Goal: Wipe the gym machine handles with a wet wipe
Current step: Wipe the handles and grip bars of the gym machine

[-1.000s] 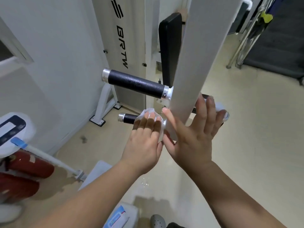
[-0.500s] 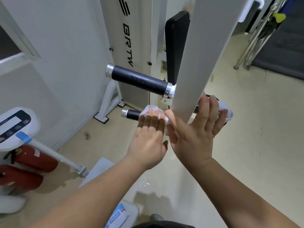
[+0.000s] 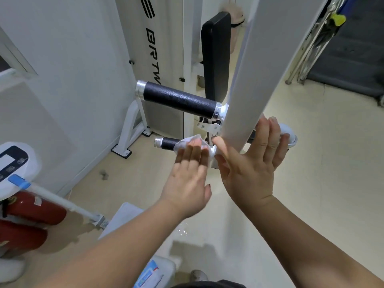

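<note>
The white machine post (image 3: pixel 259 69) carries two black handles with chrome caps: an upper handle (image 3: pixel 178 100) and a thinner lower handle (image 3: pixel 166 143). A crumpled wet wipe (image 3: pixel 188 141) lies on the lower handle near the post. My left hand (image 3: pixel 187 179) presses the wipe onto that handle with its fingers laid over it and its thumb held off to the side. My right hand (image 3: pixel 249 163) straddles the post, thumb on the left and fairly straight fingers on the right, touching a white rounded part (image 3: pixel 289 136) behind it.
A black back pad (image 3: pixel 216 57) stands behind the post. At the left are a white wall, a white device (image 3: pixel 14 163) and two red fire extinguishers (image 3: pixel 31 208). A wipe pack (image 3: pixel 149 275) lies by my feet. Metal legs (image 3: pixel 307 48) and a dark mat lie at the far right.
My left hand has slid the wipe a little along the lower handle toward its free end, and its fingers lie flatter. My right hand stays on the post.
</note>
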